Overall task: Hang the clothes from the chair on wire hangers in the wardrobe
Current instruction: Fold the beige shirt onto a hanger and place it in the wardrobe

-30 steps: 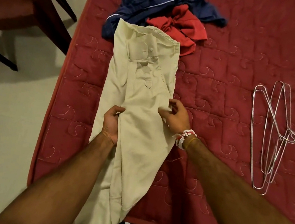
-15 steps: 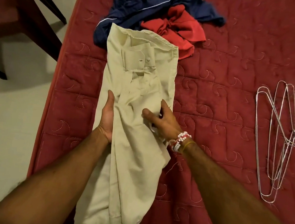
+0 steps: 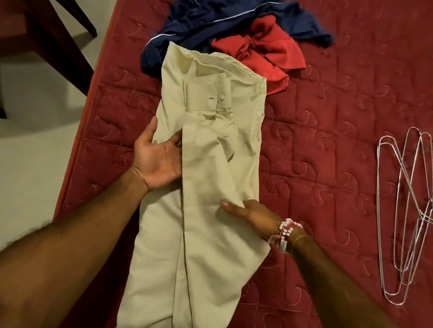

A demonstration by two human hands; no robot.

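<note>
Fingers of our left hand point(image 3: 156, 159) run under a fold of the beige trousers point(image 3: 200, 243), hidden, so we cannot tell their curl; our right hand point(image 3: 252, 214) pinches the right edge, thumb on top. These trousers lie on the red mattress point(image 3: 320, 149). Step judged: straightening them for hanging. Next calls for a reach to the wire hangers point(image 3: 408, 214), well apart to the right. Count: one trousers, one navy garment point(image 3: 214, 13), one red garment point(image 3: 264, 52), at least three hangers.

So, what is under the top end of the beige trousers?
The trousers lie over an edge of the navy garment and on the bed cover. How far the garment reaches underneath is hidden.
</note>
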